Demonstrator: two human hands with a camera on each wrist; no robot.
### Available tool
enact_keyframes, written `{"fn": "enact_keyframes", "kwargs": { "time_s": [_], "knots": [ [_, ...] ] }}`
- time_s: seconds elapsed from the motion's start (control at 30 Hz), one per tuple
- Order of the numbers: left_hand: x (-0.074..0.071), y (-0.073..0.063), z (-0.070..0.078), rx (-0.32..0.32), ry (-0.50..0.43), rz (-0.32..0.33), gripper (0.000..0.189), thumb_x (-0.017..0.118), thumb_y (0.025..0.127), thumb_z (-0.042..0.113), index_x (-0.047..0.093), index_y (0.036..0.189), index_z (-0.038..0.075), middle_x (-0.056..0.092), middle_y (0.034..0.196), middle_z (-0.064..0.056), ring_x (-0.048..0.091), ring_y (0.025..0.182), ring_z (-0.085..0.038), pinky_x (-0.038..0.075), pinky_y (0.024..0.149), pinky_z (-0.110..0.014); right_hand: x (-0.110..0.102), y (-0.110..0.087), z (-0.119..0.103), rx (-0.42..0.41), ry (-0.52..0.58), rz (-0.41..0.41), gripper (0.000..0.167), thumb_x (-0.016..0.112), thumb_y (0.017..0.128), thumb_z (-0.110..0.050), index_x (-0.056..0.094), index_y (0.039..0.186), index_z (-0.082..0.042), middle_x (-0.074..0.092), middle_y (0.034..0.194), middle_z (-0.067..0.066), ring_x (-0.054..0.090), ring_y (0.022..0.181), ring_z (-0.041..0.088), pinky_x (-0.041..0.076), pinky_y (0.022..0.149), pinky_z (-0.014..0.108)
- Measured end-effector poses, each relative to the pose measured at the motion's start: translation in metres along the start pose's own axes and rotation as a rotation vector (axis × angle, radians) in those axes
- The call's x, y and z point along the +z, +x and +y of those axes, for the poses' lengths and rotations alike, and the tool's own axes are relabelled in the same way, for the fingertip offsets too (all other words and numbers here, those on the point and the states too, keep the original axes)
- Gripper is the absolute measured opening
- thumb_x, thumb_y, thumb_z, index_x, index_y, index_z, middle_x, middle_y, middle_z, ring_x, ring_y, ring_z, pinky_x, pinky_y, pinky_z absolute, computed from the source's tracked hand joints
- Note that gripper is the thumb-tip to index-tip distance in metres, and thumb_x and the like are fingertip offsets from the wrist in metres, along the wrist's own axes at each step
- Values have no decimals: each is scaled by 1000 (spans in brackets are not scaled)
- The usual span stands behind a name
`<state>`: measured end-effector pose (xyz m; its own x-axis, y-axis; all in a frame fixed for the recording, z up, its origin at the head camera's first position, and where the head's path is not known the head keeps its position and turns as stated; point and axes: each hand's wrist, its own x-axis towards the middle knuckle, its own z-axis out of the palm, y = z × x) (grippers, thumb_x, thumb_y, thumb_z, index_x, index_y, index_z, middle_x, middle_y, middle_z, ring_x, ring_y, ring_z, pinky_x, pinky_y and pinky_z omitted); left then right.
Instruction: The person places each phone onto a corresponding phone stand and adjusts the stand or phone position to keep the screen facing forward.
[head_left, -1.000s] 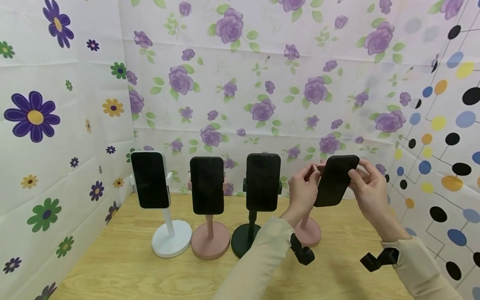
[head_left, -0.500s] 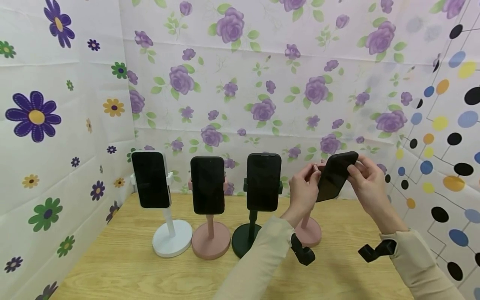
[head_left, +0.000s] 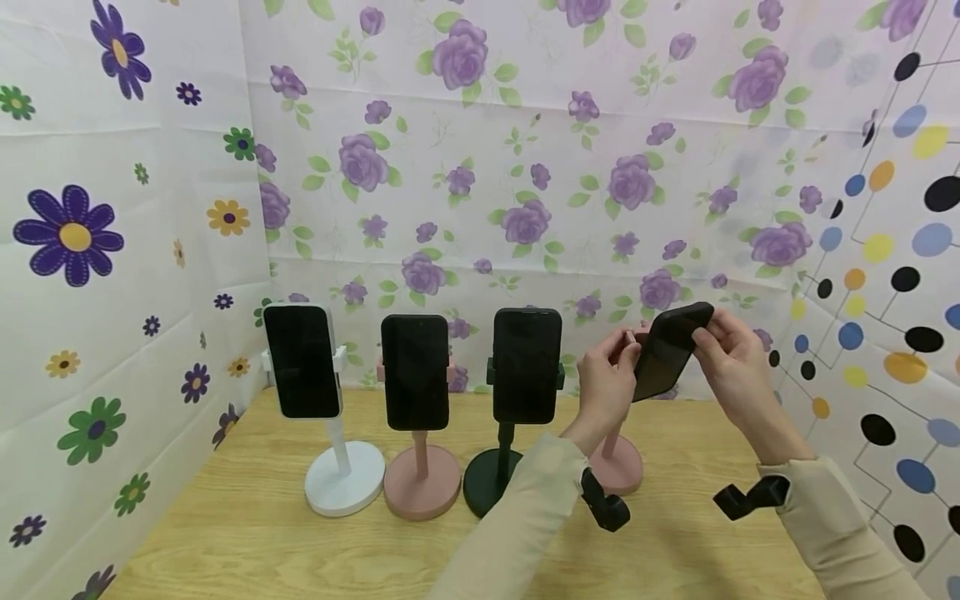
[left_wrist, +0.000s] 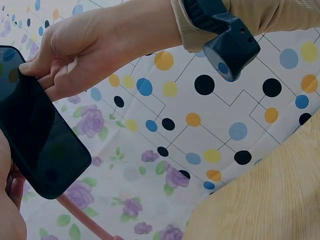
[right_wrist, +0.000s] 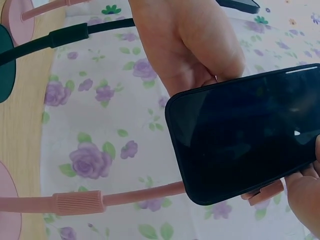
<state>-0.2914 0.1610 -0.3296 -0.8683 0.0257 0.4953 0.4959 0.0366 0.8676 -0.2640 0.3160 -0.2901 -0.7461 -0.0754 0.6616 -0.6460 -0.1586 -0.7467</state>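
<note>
My right hand (head_left: pixel 733 371) pinches a black phone (head_left: pixel 666 354) by its right edge, thumb on the front. The phone leans, its top tipped to the right. Close behind it stands a pink phone stand (head_left: pixel 618 467), whose holder is mostly covered by phone and hands. My left hand (head_left: pixel 604 379) grips the stand's holder at the left, and a bit of pink shows by its fingertips. In the right wrist view, the phone (right_wrist: pixel 245 140) overlaps the pink holder (right_wrist: pixel 267 194), and the left hand (right_wrist: pixel 187 45) is behind the phone's edge.
To the left are a white stand (head_left: pixel 345 479), a second pink stand (head_left: pixel 422 483) and a dark green stand (head_left: pixel 483 483), each bearing a dark-screened phone. They share a wooden table (head_left: pixel 360 558). Patterned cloths (head_left: pixel 480 167) hang behind and at both sides.
The phone's lower edge has risen and its face has tilted, with the right hand shifting slightly up and left. My left hand stays at the pink holder.
</note>
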Motion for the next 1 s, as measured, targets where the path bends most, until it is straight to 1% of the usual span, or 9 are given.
{"fn": "enact_keyframes", "kwargs": {
  "time_s": [0.17, 0.27, 0.33, 0.43, 0.5, 0.6, 0.73, 0.83, 1.0],
  "knots": [
    [2, 0, 0, 16, -12, -5, 24, 53, 99, 23, 69, 117, 22, 71, 112, 1, 66, 101, -4, 52, 82, -14, -3, 4, -1, 0, -101, -12, 18, 50, 99, -5, 56, 115, 0, 68, 108, 0, 64, 100, 7, 51, 82, 14],
    [2, 0, 0, 26, -14, -10, 26, 51, 100, 23, 68, 119, 20, 71, 116, -1, 66, 103, -5, 51, 83, -13, -6, 7, 0, -17, -122, -39, 15, 49, 99, -4, 55, 112, 0, 67, 105, 1, 63, 95, 8, 51, 76, 16],
    [2, 1, 0, 26, -11, -10, 27, 50, 100, 23, 68, 121, 20, 70, 117, -3, 67, 103, -7, 52, 83, -14, -8, 10, 1, -33, -87, -68, 15, 47, 99, -1, 55, 111, 1, 67, 103, 2, 62, 89, 10, 50, 72, 18],
    [2, 0, -1, 17, -18, -10, 31, 50, 100, 23, 66, 126, 20, 69, 121, -3, 66, 106, -8, 52, 84, -14, -11, 15, 3, -53, -45, -115, 15, 43, 99, 4, 54, 110, 2, 66, 99, 4, 56, 77, 17, 48, 66, 23],
    [3, 0, -2, 3, -26, -12, 32, 50, 100, 23, 64, 128, 20, 68, 124, -1, 65, 108, -8, 51, 85, -14, -13, 17, 4, -63, -34, -139, 16, 42, 99, 5, 53, 110, 4, 66, 98, 5, 51, 73, 21, 47, 63, 24],
    [3, 0, -2, -20, -43, -11, 33, 50, 100, 22, 62, 131, 19, 65, 127, 1, 63, 112, -8, 49, 88, -13, -15, 20, 5, -51, -34, -151, 15, 43, 99, 5, 53, 110, 3, 65, 98, 4, 49, 72, 22, 46, 61, 25],
    [2, 1, -2, -43, -58, -13, 33, 51, 100, 21, 60, 132, 18, 63, 129, 2, 61, 114, -7, 48, 89, -12, -16, 22, 6, -32, -41, -149, 15, 44, 99, 3, 54, 110, 1, 66, 100, 2, 49, 72, 20, 46, 60, 25],
    [2, 1, -1, -44, -62, -16, 34, 50, 100, 20, 59, 133, 17, 62, 130, 2, 60, 115, -6, 48, 89, -12, -17, 23, 7, -39, -31, -156, 16, 44, 99, 4, 54, 111, 1, 67, 100, 2, 50, 72, 20, 47, 60, 24],
    [1, 1, 0, -36, -49, -20, 34, 49, 101, 20, 58, 133, 17, 62, 130, 2, 60, 116, -7, 47, 91, -12, -18, 24, 8, -54, 36, -170, 20, 42, 98, 9, 55, 111, 3, 68, 100, 5, 54, 71, 19, 49, 61, 23]
  ]
}}
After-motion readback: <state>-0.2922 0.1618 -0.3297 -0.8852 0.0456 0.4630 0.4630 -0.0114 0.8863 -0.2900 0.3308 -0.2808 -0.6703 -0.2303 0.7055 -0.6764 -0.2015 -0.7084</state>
